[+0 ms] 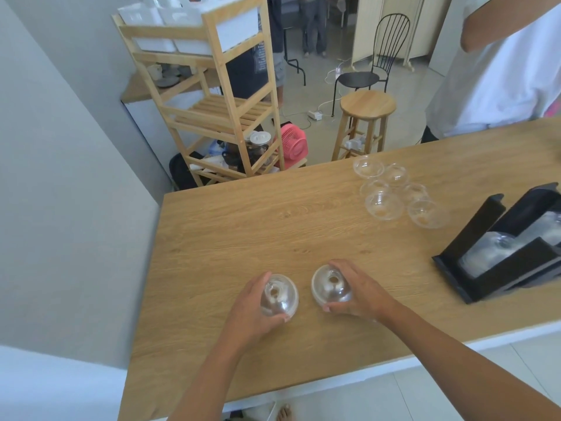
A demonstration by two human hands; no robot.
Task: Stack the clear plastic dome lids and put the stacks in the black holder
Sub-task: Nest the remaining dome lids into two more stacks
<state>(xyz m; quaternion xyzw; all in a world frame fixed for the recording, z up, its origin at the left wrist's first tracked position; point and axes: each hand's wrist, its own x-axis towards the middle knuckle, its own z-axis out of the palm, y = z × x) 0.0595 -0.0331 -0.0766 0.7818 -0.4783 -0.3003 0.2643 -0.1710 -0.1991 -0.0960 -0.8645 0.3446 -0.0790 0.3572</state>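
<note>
My left hand point(247, 308) grips a stack of clear dome lids point(279, 296) near the table's front. My right hand point(362, 291) grips a second stack of dome lids point(329, 287) just to the right, a small gap between the two stacks. Both stacks lie tilted with their holed tops facing the camera. Several loose dome lids point(384, 205) sit in a cluster at the far right of the wooden table point(243, 226). The black holder point(498, 268) stands at the right edge, slanted, with clear lid stacks point(491, 250) lying in its channels.
A person in a white shirt point(498, 71) stands behind the table's far right corner. Beyond the far edge are a wooden stool point(367, 107), a wooden shelf rack point(212, 95), a pink fan point(293, 141) and a black chair point(376, 65). A grey wall point(60, 177) is at left.
</note>
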